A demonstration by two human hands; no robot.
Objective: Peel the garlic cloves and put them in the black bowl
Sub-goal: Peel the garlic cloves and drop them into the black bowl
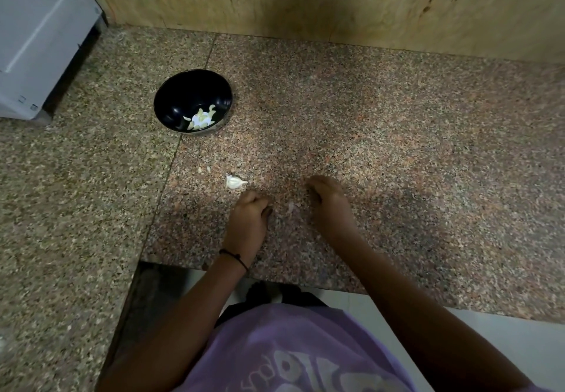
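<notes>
1. Cloves [201,118] that look peeled are seen at the bottom of the black bowl [171,98], which stands on the granite counter [397,147] well beyond the hands and to their left.
2. One white garlic clove [234,182], seemingly in its skin, lies on the counter just beyond the left hand [249,216] and apart from it. A few small scraps [204,169] lie near it on the bowl's side.
3. The left hand is held knuckles up with its fingers curled under. Whether anything is enclosed cannot be told.
4. The right hand [328,203] is held apart from the left, with its fingers bent down toward the counter. Whether anything is pinched there cannot be told either.
5. The task is judged to be partway through, at a pause between cloves: some are in the bowl and at least one is left.
6. Next, the loose clove would probably need to be picked up, its skin pulled off with both hands, and the bare clove carried across to the bowl.
</notes>
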